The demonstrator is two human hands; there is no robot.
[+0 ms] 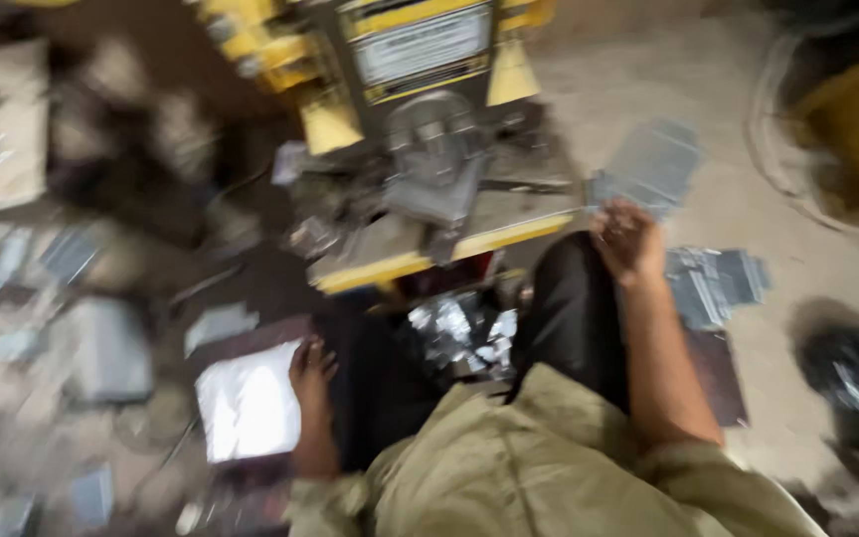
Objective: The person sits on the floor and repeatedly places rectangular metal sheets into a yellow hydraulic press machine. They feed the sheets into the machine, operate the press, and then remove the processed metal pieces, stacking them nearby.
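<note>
Head view, blurred, left hand point(312, 373) fingers spread flat on bright metal sheet point(248, 401) on the floor point(748, 199), right hand point(628, 239) pinching grey sheet point(651, 166) beside yellow press machine point(420, 129)

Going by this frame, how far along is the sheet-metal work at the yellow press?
Done: grey cut pieces lie stacked by the right hand. In hand: the left hand rests on a shiny sheet. Left: that sheet looks uncut, and the yellow press stands untouched. Blur hides more.
</note>
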